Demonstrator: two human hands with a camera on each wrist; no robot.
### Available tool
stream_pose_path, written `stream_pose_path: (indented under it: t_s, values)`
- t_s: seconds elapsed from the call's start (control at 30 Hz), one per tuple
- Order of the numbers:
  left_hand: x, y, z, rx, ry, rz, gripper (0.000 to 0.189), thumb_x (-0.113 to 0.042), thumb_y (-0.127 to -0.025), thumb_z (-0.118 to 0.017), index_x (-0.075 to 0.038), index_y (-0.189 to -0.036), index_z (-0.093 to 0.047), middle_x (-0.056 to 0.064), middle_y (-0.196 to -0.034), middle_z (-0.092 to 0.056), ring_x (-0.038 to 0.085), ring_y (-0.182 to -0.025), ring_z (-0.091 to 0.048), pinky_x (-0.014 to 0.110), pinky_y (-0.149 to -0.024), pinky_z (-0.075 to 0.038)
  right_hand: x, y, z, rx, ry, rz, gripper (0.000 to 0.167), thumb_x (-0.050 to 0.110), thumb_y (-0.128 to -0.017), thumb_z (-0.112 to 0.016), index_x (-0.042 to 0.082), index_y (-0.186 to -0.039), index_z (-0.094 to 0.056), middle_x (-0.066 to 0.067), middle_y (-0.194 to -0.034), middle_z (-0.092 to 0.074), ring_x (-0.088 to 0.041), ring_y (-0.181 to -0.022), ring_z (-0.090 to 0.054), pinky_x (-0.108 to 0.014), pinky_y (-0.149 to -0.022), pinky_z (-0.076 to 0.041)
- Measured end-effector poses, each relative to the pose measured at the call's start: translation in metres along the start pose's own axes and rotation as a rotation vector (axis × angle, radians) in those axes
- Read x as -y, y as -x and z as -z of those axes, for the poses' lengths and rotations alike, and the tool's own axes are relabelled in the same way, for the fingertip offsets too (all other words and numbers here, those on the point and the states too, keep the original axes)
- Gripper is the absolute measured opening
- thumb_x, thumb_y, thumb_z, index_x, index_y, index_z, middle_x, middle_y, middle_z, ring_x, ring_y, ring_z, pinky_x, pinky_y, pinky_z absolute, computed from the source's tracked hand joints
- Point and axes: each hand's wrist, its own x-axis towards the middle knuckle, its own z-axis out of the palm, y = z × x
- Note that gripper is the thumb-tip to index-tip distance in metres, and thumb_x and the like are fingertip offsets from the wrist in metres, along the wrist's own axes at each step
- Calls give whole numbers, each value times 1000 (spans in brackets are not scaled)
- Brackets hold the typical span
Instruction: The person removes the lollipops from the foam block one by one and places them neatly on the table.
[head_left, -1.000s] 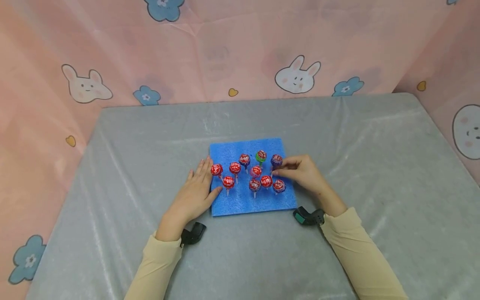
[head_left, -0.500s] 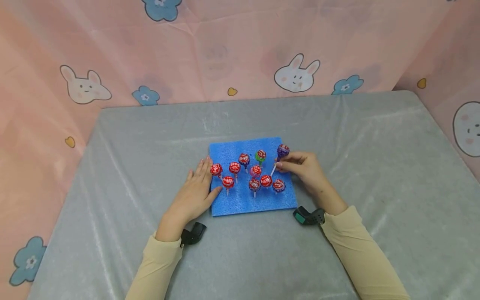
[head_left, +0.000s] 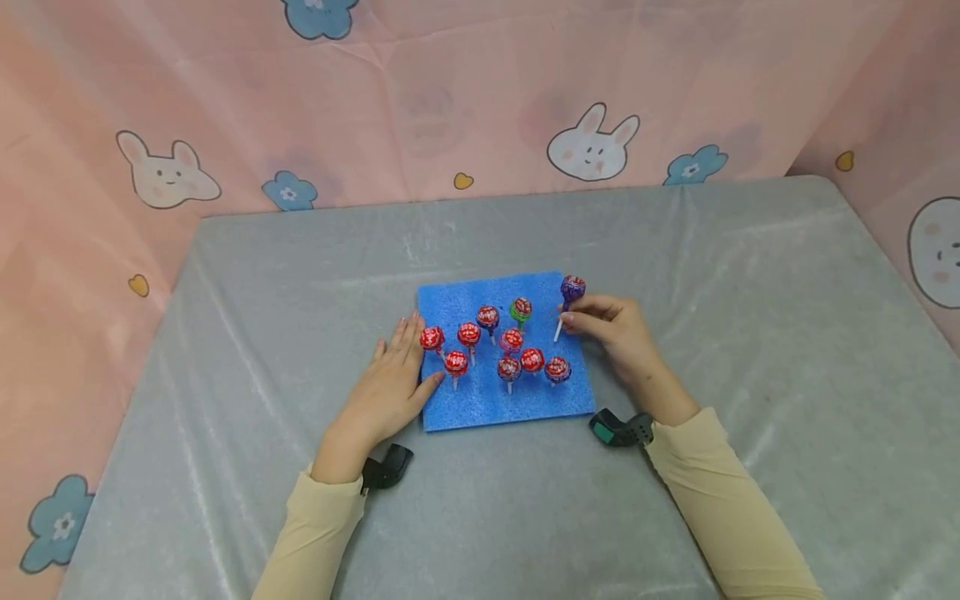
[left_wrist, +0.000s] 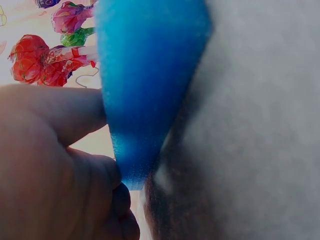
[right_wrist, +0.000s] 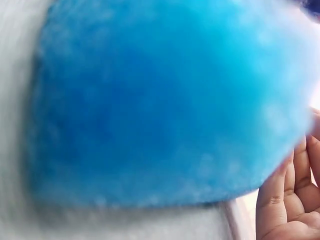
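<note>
A blue foam board (head_left: 465, 412) lies on the table with several wrapped lollipops standing in it by their sticks. My right hand (head_left: 622, 342) pinches a purple lollipop (head_left: 573, 288) over the board's right side, its white stick slanting down with the lower end in sight. My left hand (head_left: 386, 379) rests along the board's left edge, fingers straight and thumb on the top. A red lollipop (head_left: 432, 337) stands close to those fingers. In the left wrist view the left hand (left_wrist: 55, 150) touches the foam edge. The right wrist view shows fingers behind the foam, without the held lollipop's stick.
Still in the foam are a green lollipop (head_left: 521, 309), a dark purple one (head_left: 487, 317) and several red or dark ones, closely spaced. A grey cloth covers the table (head_left: 495, 517). A pink printed curtain (head_left: 420, 100) hangs behind and at both sides.
My right hand has lifted the purple lollipop up out of the foam and shifted it slightly right and away from me. The left hand stays in place.
</note>
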Motion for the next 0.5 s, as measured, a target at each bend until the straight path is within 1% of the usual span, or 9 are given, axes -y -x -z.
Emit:
stream_pose_path:
  t_s: [0.1,0.37,0.5]
  values:
    - [0,0,0,-2,3,-3,73,-39,-99,-42,2,-148,-7,13,-156,1,27,-143,1,49,-113,-5,-2,-1,3,-26,-22,-7,30,-10,-86,-59,16,-79,-71,3,-77,-69,-6,-69,-64,-21,-67,-53]
    - [-1,0,1,1,5,-1,73,-38,-99,-42,3,-148,-7,14,-156,1,28,-143,1,49,-113,-5,-5,-4,10,-87,-181,-71,34,-13,-88,-53,13,-78,-72,-2,-86,-71,-8,-70,-64,-21,-66,-53]
    - [-1,0,1,3,2,0,73,-38,-99,-42,3,-148,-8,14,-156,1,27,-143,1,49,-113,-5,-2,-4,17,-134,-189,-113,32,-11,-88,-56,13,-77,-74,-1,-84,-72,-8,-68,-64,-20,-65,-53]
